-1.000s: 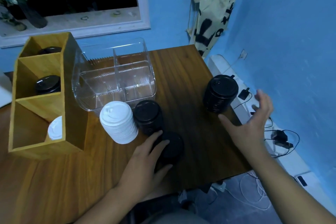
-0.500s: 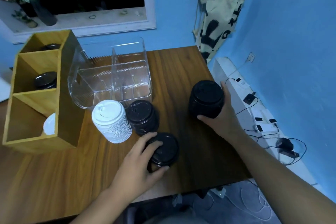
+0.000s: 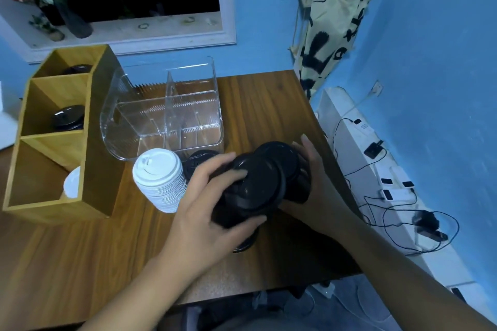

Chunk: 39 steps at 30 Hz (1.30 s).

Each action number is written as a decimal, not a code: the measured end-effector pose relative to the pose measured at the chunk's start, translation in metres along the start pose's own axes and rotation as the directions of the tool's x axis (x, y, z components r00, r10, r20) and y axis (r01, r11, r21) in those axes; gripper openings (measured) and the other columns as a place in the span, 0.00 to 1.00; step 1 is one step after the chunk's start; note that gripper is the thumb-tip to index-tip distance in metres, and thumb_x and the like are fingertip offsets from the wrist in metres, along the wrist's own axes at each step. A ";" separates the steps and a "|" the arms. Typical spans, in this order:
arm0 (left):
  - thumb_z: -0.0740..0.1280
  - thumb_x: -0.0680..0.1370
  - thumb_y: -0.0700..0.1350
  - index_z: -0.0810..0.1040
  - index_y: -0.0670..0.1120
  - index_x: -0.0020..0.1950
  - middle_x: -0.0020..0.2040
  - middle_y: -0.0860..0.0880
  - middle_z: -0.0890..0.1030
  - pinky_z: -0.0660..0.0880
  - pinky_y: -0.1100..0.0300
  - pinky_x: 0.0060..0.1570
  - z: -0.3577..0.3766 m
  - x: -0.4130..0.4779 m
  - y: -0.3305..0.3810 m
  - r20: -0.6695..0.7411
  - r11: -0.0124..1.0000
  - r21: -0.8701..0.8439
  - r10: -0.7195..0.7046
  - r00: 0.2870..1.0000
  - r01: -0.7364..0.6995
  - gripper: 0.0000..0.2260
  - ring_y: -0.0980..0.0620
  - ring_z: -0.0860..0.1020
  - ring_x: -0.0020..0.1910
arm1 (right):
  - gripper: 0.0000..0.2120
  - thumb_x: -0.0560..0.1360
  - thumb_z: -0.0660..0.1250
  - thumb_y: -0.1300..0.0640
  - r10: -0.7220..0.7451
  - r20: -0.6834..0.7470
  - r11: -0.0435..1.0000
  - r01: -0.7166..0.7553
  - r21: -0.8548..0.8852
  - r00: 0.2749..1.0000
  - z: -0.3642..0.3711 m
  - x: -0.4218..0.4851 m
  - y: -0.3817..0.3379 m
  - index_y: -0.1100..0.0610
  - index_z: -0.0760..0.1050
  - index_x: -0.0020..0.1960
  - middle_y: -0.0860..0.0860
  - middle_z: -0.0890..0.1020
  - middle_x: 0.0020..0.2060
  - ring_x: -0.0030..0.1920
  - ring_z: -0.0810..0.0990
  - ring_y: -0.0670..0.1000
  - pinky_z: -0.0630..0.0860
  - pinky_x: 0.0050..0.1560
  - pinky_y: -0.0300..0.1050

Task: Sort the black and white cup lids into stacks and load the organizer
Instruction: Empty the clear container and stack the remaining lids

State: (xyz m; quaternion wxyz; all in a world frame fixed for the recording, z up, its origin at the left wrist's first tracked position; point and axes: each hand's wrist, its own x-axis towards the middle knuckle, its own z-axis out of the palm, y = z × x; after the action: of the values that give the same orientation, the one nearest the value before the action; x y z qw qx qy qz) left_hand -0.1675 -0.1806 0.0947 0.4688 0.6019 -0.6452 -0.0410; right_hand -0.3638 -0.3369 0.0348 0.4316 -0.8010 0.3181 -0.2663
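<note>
Gripping front black stack (image 3: 252, 191) with left hand (image 3: 204, 212), rear black stack (image 3: 282, 158) with right hand (image 3: 317, 169); held touching, above table (image 3: 80, 263), near right edge. Beside clear bin (image 3: 161, 115): third black stack (image 3: 197, 162), one white stack (image 3: 158, 177). Open wood front-left. In three-slot rack (image 3: 96, 142): black lids (image 3: 67, 118) in two slots, white lid (image 3: 72, 183) in nearest.
</note>
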 end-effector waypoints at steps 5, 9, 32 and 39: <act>0.81 0.70 0.49 0.78 0.45 0.67 0.72 0.48 0.70 0.65 0.69 0.69 0.025 0.052 -0.003 0.086 1.000 -0.023 -0.013 0.996 0.015 0.28 0.56 0.68 0.74 | 0.58 0.69 0.80 0.48 -0.057 0.010 0.997 0.056 0.048 0.998 -0.012 -0.001 -0.004 0.42 0.40 0.82 0.42 0.58 0.80 0.79 0.61 0.49 0.67 0.73 0.65; 0.79 0.71 0.52 0.76 0.49 0.69 0.73 0.55 0.67 0.65 0.74 0.66 0.033 0.063 -0.013 0.193 0.998 0.021 -0.061 0.979 0.058 0.28 0.62 0.66 0.73 | 0.54 0.70 0.80 0.51 -0.076 -0.016 0.997 0.076 0.014 0.997 -0.021 0.000 -0.011 0.43 0.44 0.82 0.37 0.58 0.78 0.78 0.60 0.44 0.66 0.74 0.61; 0.79 0.72 0.47 0.58 0.65 0.73 0.67 0.59 0.75 0.70 0.70 0.62 0.053 0.056 -0.029 0.362 0.934 -0.163 -0.244 0.900 0.319 0.39 0.61 0.74 0.67 | 0.26 0.73 0.69 0.35 -0.146 0.153 0.988 0.152 -0.028 0.977 -0.033 0.034 -0.015 0.39 0.75 0.70 0.39 0.64 0.77 0.74 0.65 0.38 0.70 0.72 0.44; 0.76 0.76 0.47 0.51 0.59 0.78 0.71 0.56 0.72 0.71 0.64 0.66 0.058 0.056 -0.036 0.443 0.863 -0.201 -0.342 0.829 0.464 0.41 0.61 0.72 0.70 | 0.25 0.74 0.71 0.41 -0.107 0.222 0.994 0.096 0.056 0.969 -0.035 0.048 -0.015 0.40 0.75 0.70 0.39 0.67 0.75 0.73 0.68 0.40 0.73 0.71 0.52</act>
State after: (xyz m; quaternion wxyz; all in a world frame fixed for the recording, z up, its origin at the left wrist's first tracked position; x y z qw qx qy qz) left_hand -0.1694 -0.2659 0.0711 0.3956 0.6267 -0.5685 -0.3572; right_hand -0.3527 -0.3849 0.0717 0.4685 -0.8312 0.2199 -0.2031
